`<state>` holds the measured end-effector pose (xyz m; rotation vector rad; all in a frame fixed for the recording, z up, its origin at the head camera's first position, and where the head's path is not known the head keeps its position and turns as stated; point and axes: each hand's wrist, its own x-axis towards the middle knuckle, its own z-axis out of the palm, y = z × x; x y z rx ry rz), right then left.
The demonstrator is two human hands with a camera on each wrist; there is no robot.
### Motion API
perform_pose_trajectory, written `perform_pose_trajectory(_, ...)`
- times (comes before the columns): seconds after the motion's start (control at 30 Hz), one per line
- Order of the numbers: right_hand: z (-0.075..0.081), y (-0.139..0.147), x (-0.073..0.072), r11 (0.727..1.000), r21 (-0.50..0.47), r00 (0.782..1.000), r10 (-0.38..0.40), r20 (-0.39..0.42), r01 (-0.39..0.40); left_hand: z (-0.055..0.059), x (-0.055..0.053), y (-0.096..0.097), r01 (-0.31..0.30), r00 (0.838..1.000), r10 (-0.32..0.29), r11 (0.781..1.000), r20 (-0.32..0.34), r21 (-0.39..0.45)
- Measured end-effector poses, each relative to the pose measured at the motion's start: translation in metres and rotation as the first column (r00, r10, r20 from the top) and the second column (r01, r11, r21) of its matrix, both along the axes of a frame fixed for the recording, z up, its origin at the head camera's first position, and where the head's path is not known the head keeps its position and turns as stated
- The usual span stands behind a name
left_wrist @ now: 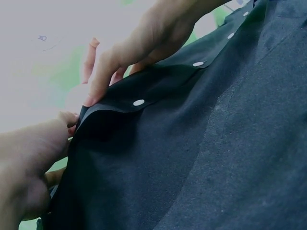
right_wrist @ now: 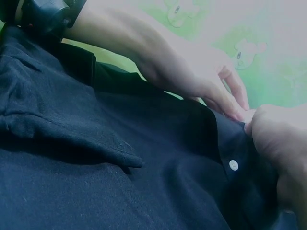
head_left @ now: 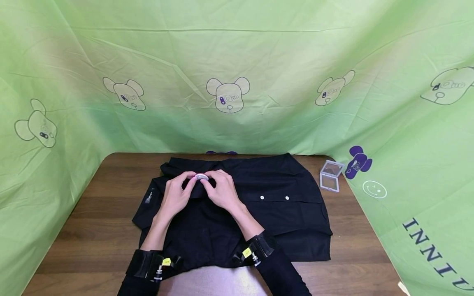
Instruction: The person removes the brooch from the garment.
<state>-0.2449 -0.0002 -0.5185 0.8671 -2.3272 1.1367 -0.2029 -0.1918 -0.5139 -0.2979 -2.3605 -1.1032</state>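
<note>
Curtained-off workspace, green printed cloth, wooden table

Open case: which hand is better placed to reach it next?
Probably the right hand: it's nearer the open case; the left hand is farther away. Both hold a small round object.

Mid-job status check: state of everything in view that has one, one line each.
Left hand: pinching the pale round item
Right hand: pinching its other side
Pale round item: held between both hands, exact identity unclear
Black garment: spread on the table, edge raised at the hands
White buttons: uncovered; fastened or not, cannot tell
Hinged case: open
Green curtain: hanging, creased
</note>
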Motion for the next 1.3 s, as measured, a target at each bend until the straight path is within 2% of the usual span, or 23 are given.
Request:
perform_pose_trajectory(0.23, 0.0014, -0.0008, 0.0014, 1.0, -0.025, 1.0, 0.005, -0.011, -0.005, 0.0007, 0.0002, 0.0001, 0.001, 1.0, -0.001, 1.0, 0.005, -0.001)
perform_pose_trajectory(0.63, 0.0018, -0.0006, 0.001, 1.0, -0.02, 1.0, -0.01, 0.026, 0.011, 0.0007, -0.0002, 0.0009, 0.009, 1.0, -0.009, 1.0, -0.019, -0.001)
perform_pose_trajectory(0.9, 0.0026, -0.0011, 0.0019, 0.999, -0.047, 0.998, -0.01, 0.069, 0.013, 0.0013, -0.0001, 0.0015, 0.018, 0.999, -0.018, 1.0, -0.027, 0.003)
perform_pose_trajectory(1.3, 0.0027, -0.001, 0.0012, 0.999, -0.032, 0.992, -0.007, 0.128, 0.012, 0.0005, -0.0005, 0.0016, 0.031, 0.999, -0.03, 0.999, -0.032, 0.011)
